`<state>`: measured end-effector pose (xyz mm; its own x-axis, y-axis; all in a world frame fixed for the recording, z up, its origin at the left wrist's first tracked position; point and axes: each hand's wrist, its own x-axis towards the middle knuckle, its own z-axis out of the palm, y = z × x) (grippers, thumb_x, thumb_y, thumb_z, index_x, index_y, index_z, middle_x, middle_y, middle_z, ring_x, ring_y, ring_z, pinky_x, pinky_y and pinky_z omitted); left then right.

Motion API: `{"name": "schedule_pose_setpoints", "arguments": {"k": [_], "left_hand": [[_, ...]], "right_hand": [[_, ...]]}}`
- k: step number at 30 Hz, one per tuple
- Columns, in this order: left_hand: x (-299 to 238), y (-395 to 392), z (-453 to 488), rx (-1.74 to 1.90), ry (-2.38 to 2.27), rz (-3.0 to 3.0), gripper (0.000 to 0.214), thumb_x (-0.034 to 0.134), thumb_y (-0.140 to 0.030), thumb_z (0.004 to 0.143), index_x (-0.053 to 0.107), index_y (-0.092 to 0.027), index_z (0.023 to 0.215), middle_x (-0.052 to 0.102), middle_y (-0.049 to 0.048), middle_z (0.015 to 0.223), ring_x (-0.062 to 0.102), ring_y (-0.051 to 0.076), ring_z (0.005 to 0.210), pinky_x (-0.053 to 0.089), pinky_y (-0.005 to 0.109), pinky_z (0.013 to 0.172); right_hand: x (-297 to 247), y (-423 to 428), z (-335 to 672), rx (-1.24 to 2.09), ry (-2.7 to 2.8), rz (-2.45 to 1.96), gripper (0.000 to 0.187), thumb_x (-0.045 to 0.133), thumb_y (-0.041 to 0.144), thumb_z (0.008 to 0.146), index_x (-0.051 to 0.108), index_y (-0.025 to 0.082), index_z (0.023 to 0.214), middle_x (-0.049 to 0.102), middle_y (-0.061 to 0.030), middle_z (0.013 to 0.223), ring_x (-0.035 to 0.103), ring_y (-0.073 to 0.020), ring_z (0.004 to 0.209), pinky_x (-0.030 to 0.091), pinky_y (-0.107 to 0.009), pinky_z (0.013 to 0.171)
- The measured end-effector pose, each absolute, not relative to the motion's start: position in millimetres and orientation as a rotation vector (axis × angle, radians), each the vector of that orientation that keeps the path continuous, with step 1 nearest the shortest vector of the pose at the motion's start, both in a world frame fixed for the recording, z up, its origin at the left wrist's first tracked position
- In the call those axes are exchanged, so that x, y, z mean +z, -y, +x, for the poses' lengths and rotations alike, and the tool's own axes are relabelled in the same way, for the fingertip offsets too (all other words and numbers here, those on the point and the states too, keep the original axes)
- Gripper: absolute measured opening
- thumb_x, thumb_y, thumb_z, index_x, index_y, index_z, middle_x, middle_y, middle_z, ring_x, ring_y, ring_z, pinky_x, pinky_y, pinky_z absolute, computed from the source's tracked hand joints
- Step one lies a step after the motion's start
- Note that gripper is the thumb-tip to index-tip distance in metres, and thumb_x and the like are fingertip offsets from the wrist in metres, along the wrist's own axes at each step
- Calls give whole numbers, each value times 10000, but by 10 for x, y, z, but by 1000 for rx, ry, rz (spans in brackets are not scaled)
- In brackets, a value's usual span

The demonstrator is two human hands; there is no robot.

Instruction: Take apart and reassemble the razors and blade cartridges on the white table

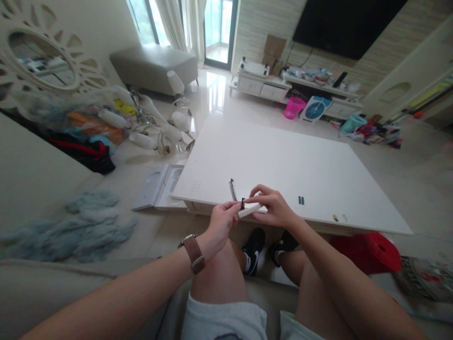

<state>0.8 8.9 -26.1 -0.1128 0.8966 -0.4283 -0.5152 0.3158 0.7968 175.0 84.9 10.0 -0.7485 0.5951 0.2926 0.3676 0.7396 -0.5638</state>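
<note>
Left hand (223,221) and right hand (274,208) meet at a small black part (243,204)

The left thumb and fingers pinch around the black part, beside one end of a white bar (249,210); the right hand is clamped on the bar, a fingertip at the black part. Both pieces are at the white table's (276,160) near edge. Fitting or adjusting seems in hand, though whether they join is too small to tell. Next calls for a steady left pinch and light right fingertip.

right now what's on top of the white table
On the white table: two batteries, a slim grey strip, a small yellowish piece; anything beneath the left hand or right hand is hidden.
</note>
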Motion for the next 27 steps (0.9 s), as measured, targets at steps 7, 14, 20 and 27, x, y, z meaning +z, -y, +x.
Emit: {"name": "schedule_pose_setpoints", "arguments": {"k": [7,14,20,27], "left_hand": [[-244,-103,-11,1309,-1249,442,311,758,-354,655,707,-97,823,500,-47,468,390,60,415,257,201,433],[-227,-111,-34,1326,-1380,474,323,757,-361,671,749,-94,853,565,-17,543,383,50,446,257,202,448],[-215,-88,-44,1310,-1423,507,313,746,-354,686,764,-100,868,591,-3,562,393,61,465,272,209,457],[-201,-83,-49,1308,-1443,516,297,731,-335,705,762,-97,879,610,6,590,392,62,472,281,208,457]], "right_hand": [[217,-913,1812,621,2525,-984,342,515,433,983,773,210,969,638,-23,715,524,-104,603,337,-241,596],[265,-957,1884,340,2522,-1222,359,522,482,969,787,249,902,682,-27,739,559,-118,620,316,-261,603],[270,-937,1861,402,2652,-1216,354,521,506,963,791,284,902,678,-11,717,554,-116,605,291,-259,580],[269,-933,1861,284,2631,-1248,377,488,537,970,787,311,931,685,-8,739,562,-117,616,283,-263,589]]}}
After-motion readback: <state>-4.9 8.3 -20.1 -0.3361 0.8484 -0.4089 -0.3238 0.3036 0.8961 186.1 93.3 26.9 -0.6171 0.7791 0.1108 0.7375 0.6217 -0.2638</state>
